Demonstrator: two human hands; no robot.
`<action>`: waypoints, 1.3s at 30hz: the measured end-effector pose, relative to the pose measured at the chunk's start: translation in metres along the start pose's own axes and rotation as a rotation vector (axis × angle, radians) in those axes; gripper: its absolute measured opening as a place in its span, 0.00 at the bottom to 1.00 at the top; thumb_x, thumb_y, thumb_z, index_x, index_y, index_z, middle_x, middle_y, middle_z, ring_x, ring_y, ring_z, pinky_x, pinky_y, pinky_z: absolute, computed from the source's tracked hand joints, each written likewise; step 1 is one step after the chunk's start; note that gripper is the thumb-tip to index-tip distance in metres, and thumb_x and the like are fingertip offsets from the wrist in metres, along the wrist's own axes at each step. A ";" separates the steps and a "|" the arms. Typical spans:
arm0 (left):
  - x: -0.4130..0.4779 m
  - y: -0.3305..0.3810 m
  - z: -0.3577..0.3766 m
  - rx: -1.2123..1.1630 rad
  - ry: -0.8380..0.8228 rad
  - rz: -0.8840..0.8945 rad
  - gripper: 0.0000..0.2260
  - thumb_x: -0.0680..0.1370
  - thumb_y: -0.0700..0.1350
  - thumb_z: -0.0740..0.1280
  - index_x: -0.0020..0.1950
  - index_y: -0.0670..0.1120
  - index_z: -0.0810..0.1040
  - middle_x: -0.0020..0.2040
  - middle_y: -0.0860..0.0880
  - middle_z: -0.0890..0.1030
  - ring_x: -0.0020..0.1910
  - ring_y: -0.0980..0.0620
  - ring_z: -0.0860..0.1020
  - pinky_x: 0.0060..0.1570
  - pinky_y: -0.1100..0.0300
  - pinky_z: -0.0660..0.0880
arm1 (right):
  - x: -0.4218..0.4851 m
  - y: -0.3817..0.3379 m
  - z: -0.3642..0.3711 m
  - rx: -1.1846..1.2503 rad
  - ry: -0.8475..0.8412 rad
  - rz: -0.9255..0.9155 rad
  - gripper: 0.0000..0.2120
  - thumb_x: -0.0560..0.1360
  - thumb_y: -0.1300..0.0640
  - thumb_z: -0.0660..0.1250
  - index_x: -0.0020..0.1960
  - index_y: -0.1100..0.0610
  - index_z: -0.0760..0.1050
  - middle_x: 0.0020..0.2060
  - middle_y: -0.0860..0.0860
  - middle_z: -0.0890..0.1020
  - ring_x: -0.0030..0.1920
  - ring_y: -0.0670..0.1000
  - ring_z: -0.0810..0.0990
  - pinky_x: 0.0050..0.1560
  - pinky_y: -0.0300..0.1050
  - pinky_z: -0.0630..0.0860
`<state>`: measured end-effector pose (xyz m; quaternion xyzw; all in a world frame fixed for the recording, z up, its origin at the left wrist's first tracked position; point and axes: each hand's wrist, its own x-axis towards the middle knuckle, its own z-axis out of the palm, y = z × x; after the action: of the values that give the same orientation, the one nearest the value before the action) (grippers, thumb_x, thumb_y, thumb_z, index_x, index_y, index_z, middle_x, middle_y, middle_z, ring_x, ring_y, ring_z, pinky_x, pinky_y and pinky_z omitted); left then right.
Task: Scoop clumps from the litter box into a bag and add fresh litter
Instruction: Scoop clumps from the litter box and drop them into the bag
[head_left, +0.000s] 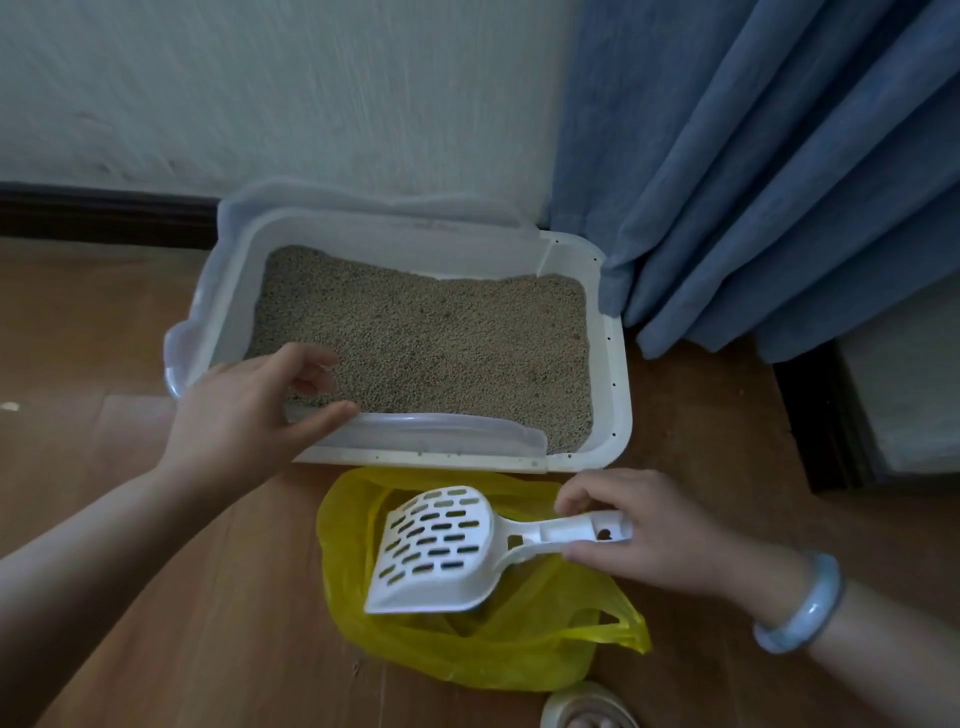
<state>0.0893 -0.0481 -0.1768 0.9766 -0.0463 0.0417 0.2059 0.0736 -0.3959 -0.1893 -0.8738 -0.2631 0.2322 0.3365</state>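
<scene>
A white litter box (613, 364) with a translucent rim guard stands on the wooden floor against the wall, filled with tan litter (421, 338). My left hand (249, 415) grips the box's near left rim, thumb on the translucent edge and fingers curled over it. In front of the box lies a yellow plastic bag (467, 649), mouth open. A white slotted scoop (436, 551) rests over the bag. My right hand (654, 535) pinches the scoop's handle between thumb and fingers.
A blue curtain (779, 156) hangs at the right, touching the box's far right corner. A dark baseboard (104, 213) runs along the white wall. A round pale object (587, 709) sits at the bottom edge, near the bag. Bare wooden floor lies to the left.
</scene>
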 end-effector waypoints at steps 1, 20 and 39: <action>0.000 0.000 0.000 -0.002 0.001 -0.001 0.23 0.67 0.62 0.65 0.55 0.48 0.77 0.42 0.57 0.81 0.43 0.54 0.79 0.38 0.59 0.69 | 0.000 -0.002 -0.002 0.120 -0.019 0.043 0.12 0.66 0.44 0.71 0.47 0.46 0.77 0.41 0.42 0.81 0.43 0.42 0.80 0.43 0.40 0.76; 0.002 -0.004 -0.002 -0.041 -0.028 0.002 0.26 0.68 0.67 0.60 0.57 0.51 0.75 0.43 0.62 0.78 0.42 0.63 0.75 0.39 0.74 0.65 | 0.066 -0.035 -0.055 0.686 0.001 0.220 0.29 0.62 0.60 0.75 0.60 0.49 0.68 0.43 0.56 0.84 0.40 0.55 0.83 0.40 0.48 0.80; 0.001 -0.007 0.003 -0.029 0.007 0.046 0.22 0.70 0.66 0.60 0.55 0.52 0.75 0.42 0.62 0.78 0.42 0.59 0.79 0.41 0.56 0.75 | 0.094 0.037 -0.032 -0.331 0.202 0.177 0.18 0.69 0.56 0.70 0.59 0.51 0.76 0.49 0.48 0.77 0.51 0.49 0.74 0.47 0.44 0.69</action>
<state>0.0911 -0.0437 -0.1825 0.9721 -0.0684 0.0493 0.2191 0.1738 -0.3767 -0.2161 -0.9557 -0.1847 0.1259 0.1913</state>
